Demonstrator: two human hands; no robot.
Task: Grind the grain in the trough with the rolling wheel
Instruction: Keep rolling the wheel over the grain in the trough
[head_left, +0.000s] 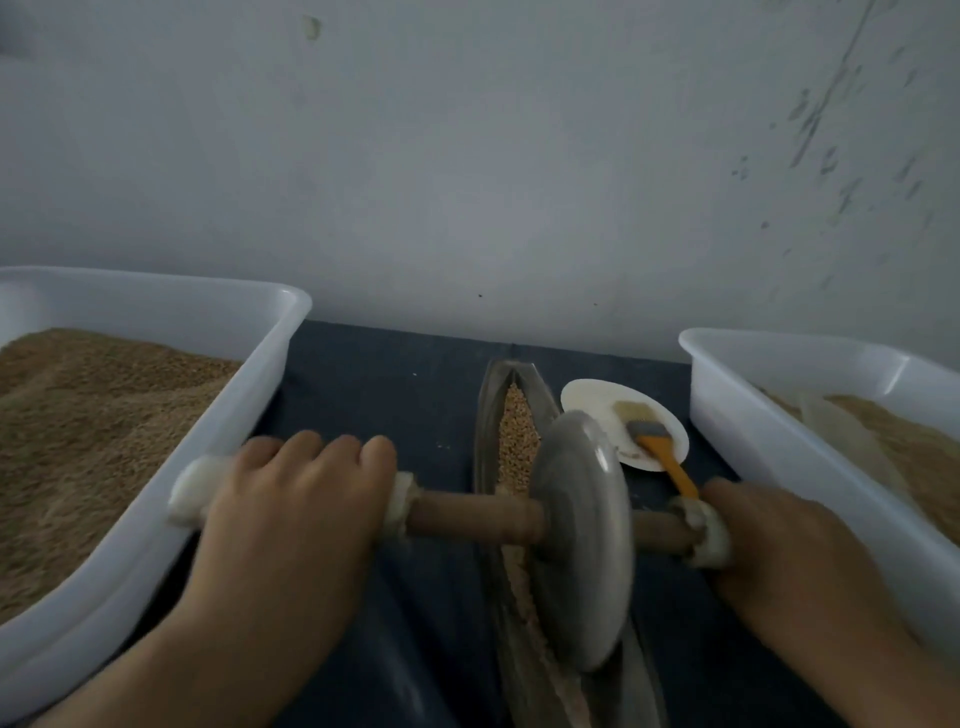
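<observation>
1. While both hands bear down on the axle, the grinding stroke itself looks to be the step in hand: the rolling wheel (582, 540) stands on edge in the trough (537, 395), about midway along its length.
2. The left hand (291, 514) lies over the left handle (467, 522) with its fingers curled forward around the cloth-wrapped grip; the right hand (769, 540) covers the right end, and its fingers seem wrapped round the grip too, though blur makes that hard to confirm.
3. The grain (514, 431) still looks whole beyond the wheel, toward the far edge of the dark table (374, 395); nearer the person it appears paler and crushed.
4. My judgement: the next move calls for rolling the wheel forward over that whole grain, with even pressure from both hands so the wheel stays upright in the groove.
5. A brush (654, 441) rests on a white plate (587, 400) just right of the trough, between it and the right tub (779, 415); the left tub (228, 415) of brown grain sits at the table's left edge.
</observation>
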